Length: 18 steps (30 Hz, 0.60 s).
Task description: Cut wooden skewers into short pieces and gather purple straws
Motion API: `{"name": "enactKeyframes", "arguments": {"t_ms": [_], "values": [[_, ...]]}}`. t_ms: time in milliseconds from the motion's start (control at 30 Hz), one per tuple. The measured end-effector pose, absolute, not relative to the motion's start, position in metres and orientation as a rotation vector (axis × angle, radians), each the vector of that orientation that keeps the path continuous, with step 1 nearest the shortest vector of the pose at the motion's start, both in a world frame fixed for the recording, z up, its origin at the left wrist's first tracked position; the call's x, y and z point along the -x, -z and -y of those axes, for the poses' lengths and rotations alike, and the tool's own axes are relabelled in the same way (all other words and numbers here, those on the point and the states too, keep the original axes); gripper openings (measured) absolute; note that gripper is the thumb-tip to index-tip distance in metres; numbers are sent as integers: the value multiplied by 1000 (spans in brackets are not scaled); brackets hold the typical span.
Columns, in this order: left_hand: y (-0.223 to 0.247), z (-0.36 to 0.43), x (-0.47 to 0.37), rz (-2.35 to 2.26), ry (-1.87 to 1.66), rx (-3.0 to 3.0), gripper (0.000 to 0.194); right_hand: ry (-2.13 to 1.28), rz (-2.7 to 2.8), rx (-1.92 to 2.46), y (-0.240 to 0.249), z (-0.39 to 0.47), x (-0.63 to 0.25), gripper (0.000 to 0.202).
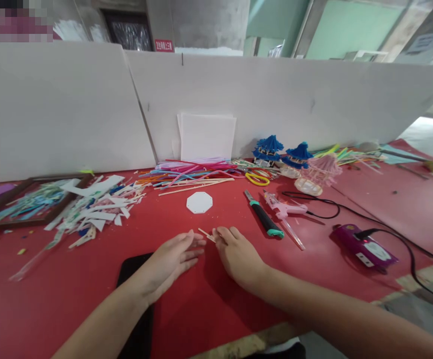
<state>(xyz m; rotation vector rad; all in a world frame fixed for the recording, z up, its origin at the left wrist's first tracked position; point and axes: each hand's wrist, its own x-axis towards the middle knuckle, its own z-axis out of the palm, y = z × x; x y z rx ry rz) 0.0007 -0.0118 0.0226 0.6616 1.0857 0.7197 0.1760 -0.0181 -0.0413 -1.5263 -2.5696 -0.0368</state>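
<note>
Presently, short sticks point(206, 233) poke out at the fingertips of the right hand point(238, 254) on the red tabletop point(186, 319); its fingers hide the rest, so whether it grips them, one cannot tell. Beside it, the left hand point(177, 253) curves loosely, fingers slightly apart, forearm crossing a black slab point(141, 331). Just beyond lies a white octagon point(199, 203). A knife point(264, 219) and glue gun point(286, 206) lie rightward, scraps point(102, 204) leftward.
</note>
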Motion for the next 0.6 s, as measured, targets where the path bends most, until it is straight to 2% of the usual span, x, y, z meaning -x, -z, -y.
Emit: {"name": "enactKeyframes", "arguments": {"t_ms": [300,600], "values": [[-28,0,7,-981,-795,-171,9,162,2558,1714,41,-23,-212,40],[-6,-41,-16,-944,-858,-149,14,191,2574,1837,22,-42,-212,31]]}}
